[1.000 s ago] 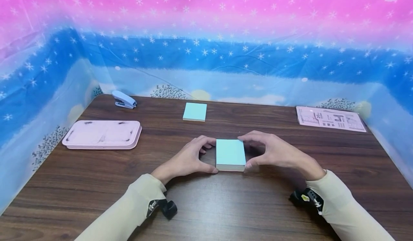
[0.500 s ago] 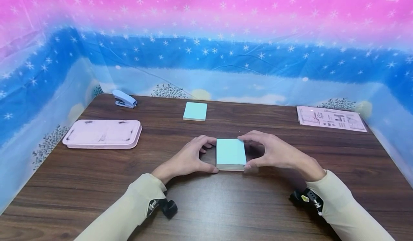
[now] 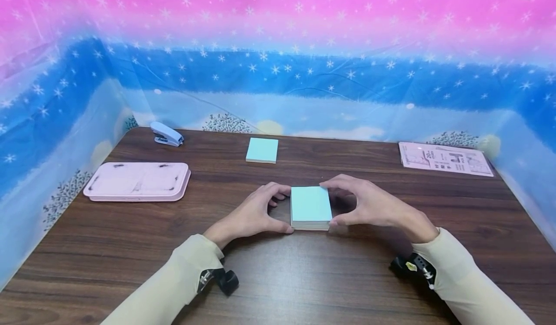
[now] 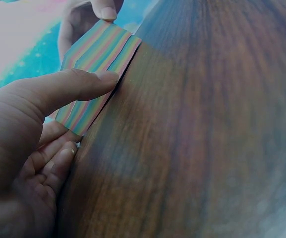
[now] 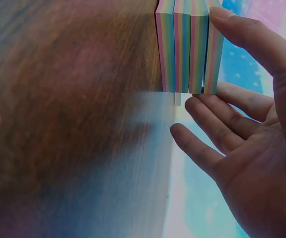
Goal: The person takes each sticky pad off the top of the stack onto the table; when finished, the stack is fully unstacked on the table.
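In front of me on the table is a stack of sticky note pads (image 3: 310,227), several high, with a mint-green sheet uppermost. Both wrist views show the pads' edges striped in pastel colours. My left hand (image 3: 254,211) holds the stack's left side, thumb (image 4: 106,83) across the near edge and fingers at the far one. From the right, my right hand (image 3: 373,203) pinches the top pad (image 5: 214,59) between thumb at the near corner and fingers at the far corner. A narrow dark gap shows between that pad and the one under it.
Farther back on the wooden table (image 3: 208,170) lies another mint-green sticky note pad (image 3: 262,150). A pink case (image 3: 139,181) and a light-blue stapler (image 3: 167,134) are at the left. A flat pink printed packet (image 3: 446,159) lies back right. Patterned cloth (image 3: 278,74) surrounds the table.
The top pad's right edge has shifted very slightly to the right, along with my right thumb. My left hand stays where it was.
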The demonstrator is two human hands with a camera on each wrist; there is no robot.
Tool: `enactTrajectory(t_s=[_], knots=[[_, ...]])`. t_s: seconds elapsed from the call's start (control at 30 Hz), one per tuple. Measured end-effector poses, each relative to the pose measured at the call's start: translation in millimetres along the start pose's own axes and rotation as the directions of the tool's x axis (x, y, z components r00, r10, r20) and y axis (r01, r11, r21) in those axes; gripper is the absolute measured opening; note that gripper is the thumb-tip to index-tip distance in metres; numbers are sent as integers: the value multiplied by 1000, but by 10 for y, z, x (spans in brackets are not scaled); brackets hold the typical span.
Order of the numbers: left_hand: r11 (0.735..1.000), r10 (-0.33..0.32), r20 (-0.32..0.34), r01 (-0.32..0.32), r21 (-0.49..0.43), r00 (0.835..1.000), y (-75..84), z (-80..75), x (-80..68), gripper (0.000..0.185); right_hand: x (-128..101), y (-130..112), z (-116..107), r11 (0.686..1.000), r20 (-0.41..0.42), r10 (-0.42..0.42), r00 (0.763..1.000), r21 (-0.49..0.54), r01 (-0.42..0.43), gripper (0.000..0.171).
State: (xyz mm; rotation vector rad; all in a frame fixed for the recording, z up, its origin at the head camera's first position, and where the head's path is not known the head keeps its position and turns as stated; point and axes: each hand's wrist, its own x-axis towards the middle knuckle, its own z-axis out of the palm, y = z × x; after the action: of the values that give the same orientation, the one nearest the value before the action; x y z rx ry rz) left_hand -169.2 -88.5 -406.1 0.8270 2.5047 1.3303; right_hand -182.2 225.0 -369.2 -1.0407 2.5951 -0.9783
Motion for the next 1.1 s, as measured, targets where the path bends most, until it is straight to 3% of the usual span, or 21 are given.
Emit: enactTrajectory(t_s=[1.1], knots=[[1000,22,-4,-22,4,1000,-20,8,3,79,-31,-30,-35,1000,-45,0,999,-10,-1,78]])
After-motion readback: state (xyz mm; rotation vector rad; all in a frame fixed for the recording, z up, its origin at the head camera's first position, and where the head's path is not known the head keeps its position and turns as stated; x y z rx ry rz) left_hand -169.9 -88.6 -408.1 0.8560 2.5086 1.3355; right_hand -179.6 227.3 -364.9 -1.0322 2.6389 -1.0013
